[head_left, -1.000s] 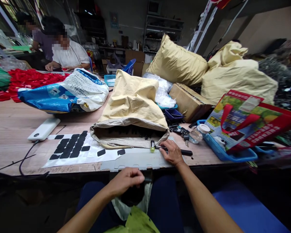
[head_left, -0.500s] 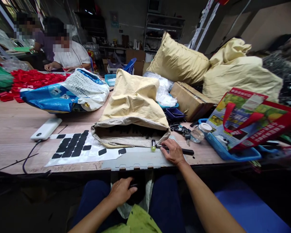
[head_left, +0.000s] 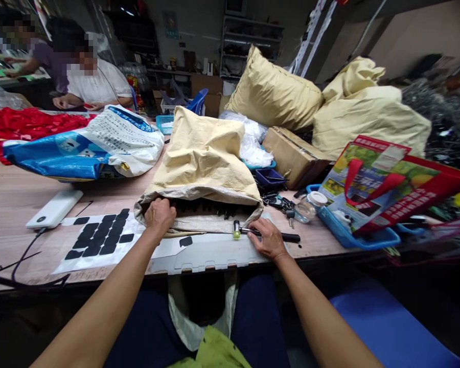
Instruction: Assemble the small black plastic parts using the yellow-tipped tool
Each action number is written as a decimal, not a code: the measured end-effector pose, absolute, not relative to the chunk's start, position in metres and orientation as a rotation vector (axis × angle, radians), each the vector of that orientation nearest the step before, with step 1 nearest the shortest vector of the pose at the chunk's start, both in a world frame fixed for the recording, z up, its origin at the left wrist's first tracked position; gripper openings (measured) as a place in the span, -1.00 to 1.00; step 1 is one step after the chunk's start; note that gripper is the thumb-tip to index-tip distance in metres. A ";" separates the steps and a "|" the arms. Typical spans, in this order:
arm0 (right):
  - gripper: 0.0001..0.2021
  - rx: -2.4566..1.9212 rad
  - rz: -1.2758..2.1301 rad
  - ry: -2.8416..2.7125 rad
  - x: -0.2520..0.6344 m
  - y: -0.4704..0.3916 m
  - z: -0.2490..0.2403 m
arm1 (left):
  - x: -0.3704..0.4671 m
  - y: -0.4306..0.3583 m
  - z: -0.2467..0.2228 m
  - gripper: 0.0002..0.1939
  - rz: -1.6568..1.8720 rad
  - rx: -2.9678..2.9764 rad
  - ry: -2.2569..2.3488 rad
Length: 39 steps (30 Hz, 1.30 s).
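A cream cloth sack lies on the table with its mouth facing me; dark, thin pieces inside are too shadowed to name. My left hand is closed on the left edge of that mouth, fingertips hidden inside the fold. At the right corner of the mouth, my right hand has its fingers bent against the rim and seems to pinch it. Beneath the right hand runs the dark handle of a small hammer, whose head lies just left of the fingers. Under the sack's front edge is a grey sheet.
Black rounded pads sit on white backing sheets left of the sack. Further left lie a white power bank and a blue-white bag. On the right stand a clear jar and a blue basket. A co-worker sits across.
My left hand has risen from my lap to the sack's left rim and closed on it. My right hand stays at the right corner. The view has shifted slightly.
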State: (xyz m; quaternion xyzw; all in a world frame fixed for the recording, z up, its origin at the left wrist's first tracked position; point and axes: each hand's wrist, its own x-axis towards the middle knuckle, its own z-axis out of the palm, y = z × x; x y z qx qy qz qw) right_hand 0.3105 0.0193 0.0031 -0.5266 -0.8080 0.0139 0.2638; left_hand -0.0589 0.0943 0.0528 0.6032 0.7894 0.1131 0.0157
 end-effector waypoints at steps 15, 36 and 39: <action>-0.92 -1.437 0.038 -2.173 0.308 0.018 0.006 | -0.075 0.056 0.050 -0.65 0.330 1.912 2.437; -0.91 -1.370 0.039 -2.217 0.314 0.022 0.002 | 0.006 0.034 -0.003 -0.83 0.841 2.216 1.303; -0.88 -1.332 0.034 -2.221 0.314 0.020 0.005 | 0.007 0.035 -0.006 -0.83 0.837 2.198 1.328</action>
